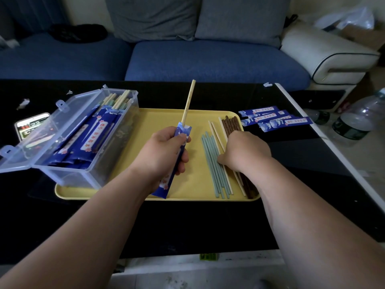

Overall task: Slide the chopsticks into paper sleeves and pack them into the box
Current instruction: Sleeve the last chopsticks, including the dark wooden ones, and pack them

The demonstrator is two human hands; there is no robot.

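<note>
My left hand grips a paper sleeve, a pale chopstick jutting above it. My right hand covers loose chopsticks; its grip is unclear.

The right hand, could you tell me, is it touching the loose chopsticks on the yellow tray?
Touching. The head view shows the right hand lying across the loose chopsticks on the yellow tray, with no gap visible.

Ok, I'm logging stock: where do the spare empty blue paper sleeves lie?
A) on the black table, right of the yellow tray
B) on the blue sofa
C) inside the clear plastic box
A: the empty blue paper sleeves lie fanned on the black table, just beyond the right edge of the yellow tray.
</note>
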